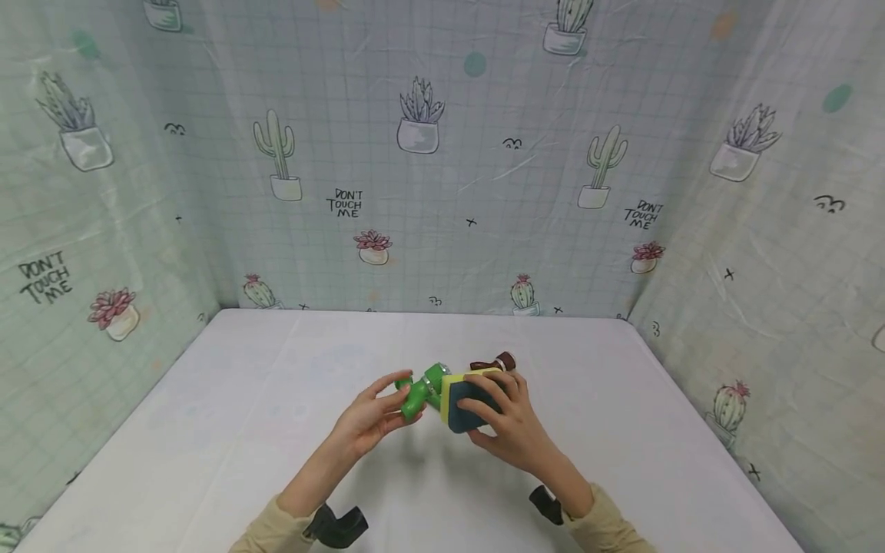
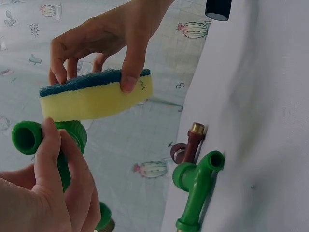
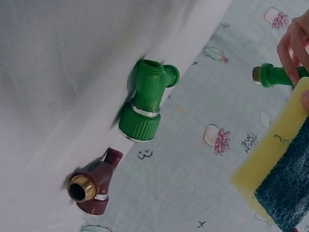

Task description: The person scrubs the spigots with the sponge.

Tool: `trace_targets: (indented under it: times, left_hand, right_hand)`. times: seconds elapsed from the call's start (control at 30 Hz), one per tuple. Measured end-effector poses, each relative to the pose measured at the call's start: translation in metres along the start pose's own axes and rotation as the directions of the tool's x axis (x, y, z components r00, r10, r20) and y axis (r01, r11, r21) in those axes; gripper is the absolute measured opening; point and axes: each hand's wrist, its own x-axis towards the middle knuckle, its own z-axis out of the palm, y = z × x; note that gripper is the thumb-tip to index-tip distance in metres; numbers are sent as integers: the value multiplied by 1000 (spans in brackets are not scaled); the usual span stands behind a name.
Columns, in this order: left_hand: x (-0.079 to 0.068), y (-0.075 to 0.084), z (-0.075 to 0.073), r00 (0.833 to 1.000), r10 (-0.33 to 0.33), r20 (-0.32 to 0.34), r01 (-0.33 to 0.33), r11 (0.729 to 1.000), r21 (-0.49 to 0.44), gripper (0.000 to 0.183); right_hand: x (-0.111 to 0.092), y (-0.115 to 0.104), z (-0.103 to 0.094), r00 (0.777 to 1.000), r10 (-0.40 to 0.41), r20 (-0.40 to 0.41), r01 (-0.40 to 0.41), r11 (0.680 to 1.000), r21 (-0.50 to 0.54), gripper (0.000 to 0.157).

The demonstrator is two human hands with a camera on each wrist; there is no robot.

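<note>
Head view: soft, even, fairly bright light, seemingly from above; faint, blurry-edged shadows on white table below left hand and right hand. Pale glare streaks along creases of patterned cloth. Wide lens stretches side walls toward edges. Both wrist views dimmer, greyer, with broad soft shading across table. Left wrist view: cloth print soft, small lettering hard to read. Right wrist view: sponge texture fairly crisp; small highlights on standing green pipe.

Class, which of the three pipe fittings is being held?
The green branched fitting in the left hand; the other green fitting and brown brass-ended fitting rest on the white table.
</note>
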Motion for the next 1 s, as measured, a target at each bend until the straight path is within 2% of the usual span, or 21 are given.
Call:
trace_targets:
  times: [0.1, 0.23, 0.3, 0.37, 0.47, 0.53, 0.63, 0.7, 0.8, 0.93, 1.0]
  left_hand:
    - [0, -1, -2, 992, -49, 116, 40, 996, 79, 46]
    - [0, -3, -5, 961, -126, 246, 96, 987, 132, 47]
    - [0, -4, -5, 952, -148, 267, 106, 981, 163, 48]
    - [0, -5, -5, 956, -147, 254, 86, 968, 236, 49]
    - [0, -8, -4, 978, -100, 183, 26, 929, 369, 52]
    - [0, -9, -5, 991, -44, 129, -21, 886, 463, 54]
    - [0, -10, -6, 996, 31, 85, -74, 824, 562, 51]
    - [0, -10, -6, 994, 73, 83, -108, 794, 598, 46]
    - [-1, -10, -7, 985, 112, 130, -168, 781, 602, 41]
    - [-2, -11, -5, 968, 159, 195, -243, 795, 556, 39]
    - [-2, -10, -3, 962, 195, 192, -269, 803, 531, 38]
  right_hand:
    - [0, 1, 0, 1000, 16, -19, -15, 1000, 22, 62]
    - [1, 2, 0, 999, 38, -27, -37, 998, 48, 62]
    - [2, 1, -1, 999, 43, -24, -41, 997, 61, 62]
    - [4, 0, -2, 999, 48, -18, -46, 996, 73, 63]
    - [6, -3, -4, 998, 64, -4, -64, 994, 93, 65]
    - [8, -4, -6, 997, 77, 6, -77, 992, 96, 66]
    - [11, -3, -8, 994, 103, 21, -105, 990, 99, 66]
    - [13, -2, -10, 992, 125, 33, -128, 987, 102, 64]
    - [18, 0, -13, 985, 156, 67, -163, 980, 115, 60]
    - [24, 0, -17, 977, 176, 124, -191, 974, 123, 58]
    - [26, -1, -18, 974, 173, 147, -191, 974, 122, 58]
